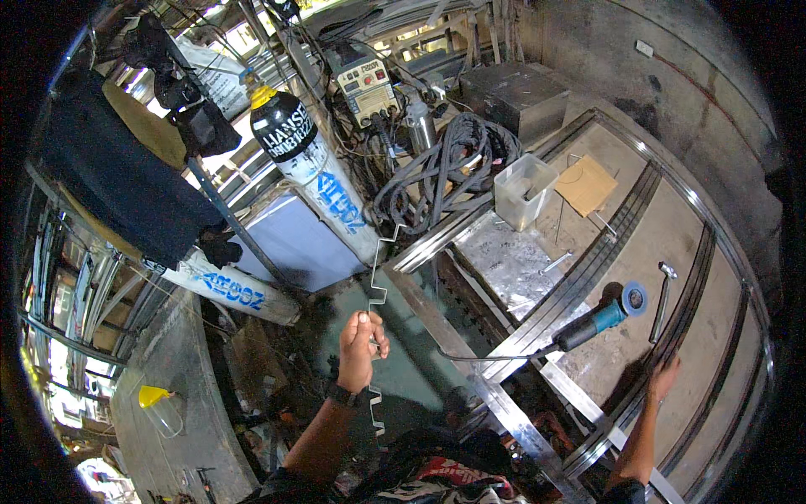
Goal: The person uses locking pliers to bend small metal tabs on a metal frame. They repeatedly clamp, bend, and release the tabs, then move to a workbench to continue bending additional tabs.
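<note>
My left hand [362, 349] is closed around a thin metal rod bent into square zigzags [379, 294]. The rod stands roughly upright, with bent lengths showing above and below my fist. On the right, my right hand [664, 380] is at a dark metal bar of the large metal frame [520, 412], its fingers stretched out along the bar and partly hard to see. A hammer [664, 298] lies just beyond that hand. An angle grinder [594, 324] with a blue-toned disc rests on the frame, left of the hammer.
A clear plastic tub [524, 191] and a piece of cardboard [586, 185] sit at the frame's far side. Behind are coiled black cables [453, 168], a welding machine [367, 92] and a gas cylinder [315, 168]. A yellow-topped bottle [161, 410] stands at the left.
</note>
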The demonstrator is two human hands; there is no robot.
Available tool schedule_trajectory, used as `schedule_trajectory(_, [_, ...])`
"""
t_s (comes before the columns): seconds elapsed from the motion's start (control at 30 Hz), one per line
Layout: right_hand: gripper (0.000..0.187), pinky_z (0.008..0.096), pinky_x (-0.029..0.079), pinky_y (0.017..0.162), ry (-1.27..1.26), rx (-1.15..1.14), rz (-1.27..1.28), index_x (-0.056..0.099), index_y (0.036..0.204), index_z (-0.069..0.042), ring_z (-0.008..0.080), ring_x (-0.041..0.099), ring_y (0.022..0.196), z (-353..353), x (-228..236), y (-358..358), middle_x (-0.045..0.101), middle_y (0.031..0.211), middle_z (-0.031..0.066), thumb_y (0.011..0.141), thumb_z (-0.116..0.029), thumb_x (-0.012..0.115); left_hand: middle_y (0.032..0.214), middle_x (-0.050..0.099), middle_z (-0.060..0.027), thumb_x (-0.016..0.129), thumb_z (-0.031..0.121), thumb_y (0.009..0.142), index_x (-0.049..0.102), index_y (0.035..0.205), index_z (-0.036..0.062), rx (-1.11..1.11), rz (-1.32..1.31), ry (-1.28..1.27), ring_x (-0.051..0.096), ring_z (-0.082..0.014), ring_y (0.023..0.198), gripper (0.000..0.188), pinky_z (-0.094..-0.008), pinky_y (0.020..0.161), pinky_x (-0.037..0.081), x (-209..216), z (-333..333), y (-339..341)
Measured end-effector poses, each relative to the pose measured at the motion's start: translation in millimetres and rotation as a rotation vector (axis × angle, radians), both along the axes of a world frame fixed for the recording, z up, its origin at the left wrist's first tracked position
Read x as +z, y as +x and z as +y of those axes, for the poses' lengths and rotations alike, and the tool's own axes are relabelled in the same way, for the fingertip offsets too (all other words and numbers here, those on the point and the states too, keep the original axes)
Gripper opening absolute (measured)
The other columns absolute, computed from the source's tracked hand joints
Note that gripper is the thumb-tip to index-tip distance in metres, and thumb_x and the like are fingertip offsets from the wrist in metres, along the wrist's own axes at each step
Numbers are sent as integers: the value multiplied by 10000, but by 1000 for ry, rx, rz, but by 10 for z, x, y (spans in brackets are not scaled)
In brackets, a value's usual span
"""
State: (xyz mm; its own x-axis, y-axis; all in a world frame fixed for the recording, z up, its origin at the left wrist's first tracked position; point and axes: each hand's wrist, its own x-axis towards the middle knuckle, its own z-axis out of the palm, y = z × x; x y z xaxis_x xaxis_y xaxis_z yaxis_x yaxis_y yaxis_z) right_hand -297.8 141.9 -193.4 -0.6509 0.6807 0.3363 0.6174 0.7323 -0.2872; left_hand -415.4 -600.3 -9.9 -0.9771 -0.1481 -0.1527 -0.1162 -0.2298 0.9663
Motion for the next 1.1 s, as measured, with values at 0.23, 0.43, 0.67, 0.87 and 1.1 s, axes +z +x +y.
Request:
schedule_trajectory(0.23, [690, 479, 412, 1128, -207, 231, -149, 389, 1520, 45, 455, 490, 1348, 324, -786, -1305, 459, 1522, 278, 920, -159, 661, 742, 517, -27, 427, 425, 1115, 546, 1061, 37, -77, -81, 26, 526, -122, 585, 409, -277, 526, 440, 147, 104, -164])
schedule_trajectory(0.43, [576, 469, 561, 911, 17, 171, -574, 617, 1283, 4, 403, 681, 1021, 437, -952, -1478, 652, 1223, 205, 892, -414, 674, 749, 566, -24, 457, 406, 1100, 569, 1005, 46, 83, -77, -4, 567, -153, 596, 388, -301, 524, 454, 269, -44, 362])
schedule_trajectory(0.67, [433, 442, 571, 894, -148, 69, -267, 622, 1303, -53, 363, 713, 1012, 825, -811, -1208, 714, 1207, 151, 969, -328, 602, 733, 577, -20, 477, 461, 1065, 622, 901, 80, 559, -369, -400, 554, -168, 613, 440, -322, 533, 444, 23, -331, 1234])
schedule_trajectory(0.87, [259, 508, 555, 908, -295, 108, -460, 679, 1078, -14, 401, 683, 1109, -219, -229, -1885, 692, 1178, 278, 954, -238, 639, 1240, 643, -156, 575, 354, 1032, 577, 1306, 59, 523, -416, -827, 649, -319, 1013, 403, -454, 852, 559, -64, -788, 2236])
schedule_trajectory(1.1, [280, 509, 552, 869, -122, 362, -283, 682, 1006, -9, 393, 676, 1010, 657, -374, -2029, 696, 1076, 258, 932, -276, 640, 794, 618, -46, 482, 378, 1096, 632, 1071, 60, 653, -196, -612, 580, -147, 650, 352, -325, 563, 459, 165, -924, 2111])
